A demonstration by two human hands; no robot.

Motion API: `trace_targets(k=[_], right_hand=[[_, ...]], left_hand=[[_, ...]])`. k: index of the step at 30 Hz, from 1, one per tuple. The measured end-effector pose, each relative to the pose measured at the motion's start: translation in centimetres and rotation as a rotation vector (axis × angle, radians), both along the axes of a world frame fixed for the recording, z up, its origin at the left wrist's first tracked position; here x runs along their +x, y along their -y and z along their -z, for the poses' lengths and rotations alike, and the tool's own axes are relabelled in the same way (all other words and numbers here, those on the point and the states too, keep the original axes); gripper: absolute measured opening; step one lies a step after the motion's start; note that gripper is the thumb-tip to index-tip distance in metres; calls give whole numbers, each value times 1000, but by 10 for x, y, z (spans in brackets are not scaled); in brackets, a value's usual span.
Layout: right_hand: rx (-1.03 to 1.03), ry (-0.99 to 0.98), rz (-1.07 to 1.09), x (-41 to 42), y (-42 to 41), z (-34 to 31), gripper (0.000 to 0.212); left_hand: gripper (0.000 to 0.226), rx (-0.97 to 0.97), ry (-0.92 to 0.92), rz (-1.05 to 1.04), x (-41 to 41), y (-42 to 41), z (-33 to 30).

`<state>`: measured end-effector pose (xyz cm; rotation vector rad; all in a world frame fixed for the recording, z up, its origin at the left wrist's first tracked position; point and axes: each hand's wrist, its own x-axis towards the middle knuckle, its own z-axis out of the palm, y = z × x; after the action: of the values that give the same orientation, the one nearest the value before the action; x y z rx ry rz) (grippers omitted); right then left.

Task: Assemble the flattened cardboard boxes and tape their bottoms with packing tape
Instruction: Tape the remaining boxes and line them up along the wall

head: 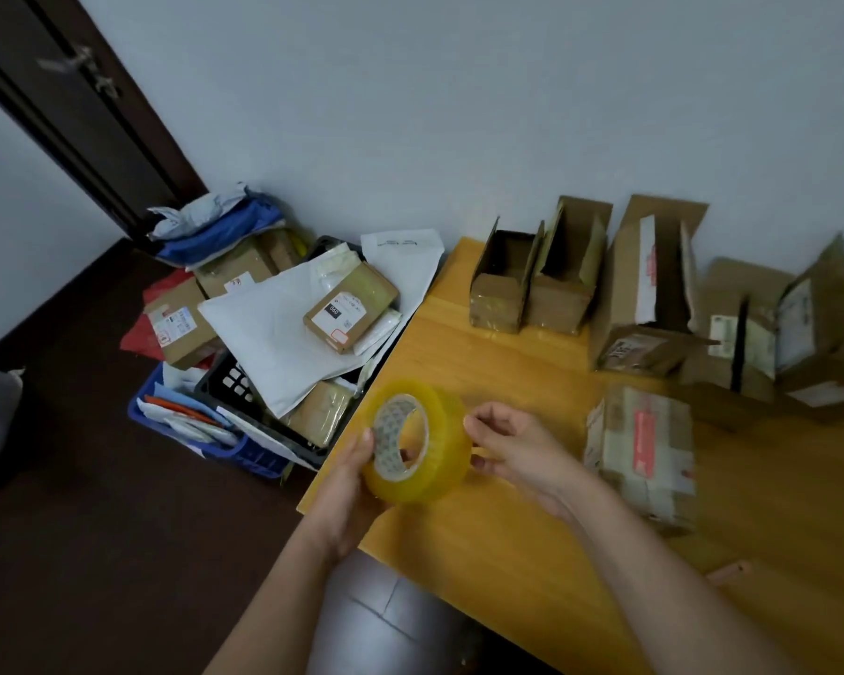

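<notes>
- My left hand (349, 472) grips one tape roll (417, 443) over the table (483, 543) edge; my right hand (512, 448) pinches its rim
- One taped box (641, 450) beside it; four open boxes (503, 280) behind

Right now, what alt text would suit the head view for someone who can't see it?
A person's left hand grips a roll of clear packing tape while the right hand picks at its edge, above a yellow wooden table. Open cardboard boxes line the wall; a taped box sits nearby.

tape (417, 443): yellowish roll, held over table's (507, 552) left edge
boxes (576, 275): open, along far edge
box (641, 450): taped, mid-table
</notes>
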<state>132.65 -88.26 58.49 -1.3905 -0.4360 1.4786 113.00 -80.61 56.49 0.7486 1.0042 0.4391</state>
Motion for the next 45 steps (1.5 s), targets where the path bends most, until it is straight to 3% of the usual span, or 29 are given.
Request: trace_targets(k=[3, 6, 9, 12, 15, 20, 24, 29, 40, 45], right_hand=[[142, -141, 1, 9, 13, -32, 46], [184, 33, -85, 13, 25, -56, 68], [146, 162, -47, 15, 34, -70, 55], [134, 114, 40, 11, 43, -77, 35], [94, 204, 117, 8, 52, -74, 25], [81, 291, 170, 10, 65, -72, 15], [48, 305, 101, 13, 72, -77, 18], [24, 293, 108, 14, 81, -80, 32], [-11, 251, 297, 8, 86, -83, 9], [73, 63, 198, 11, 96, -87, 33]], left_hand=[[41, -43, 65, -6, 19, 7, -15], [42, -85, 75, 0, 28, 15, -25], [40, -59, 40, 70, 34, 24, -33], [35, 143, -63, 140, 44, 32, -39], [38, 284, -103, 193, 55, 44, -49], [39, 236, 11, 201, 66, 59, -58], [54, 152, 119, 241, 65, 61, -61], [43, 135, 120, 192, 69, 69, -61], [34, 147, 148, 77, 77, 90, -73], [46, 164, 217, 113, 73, 89, -75]])
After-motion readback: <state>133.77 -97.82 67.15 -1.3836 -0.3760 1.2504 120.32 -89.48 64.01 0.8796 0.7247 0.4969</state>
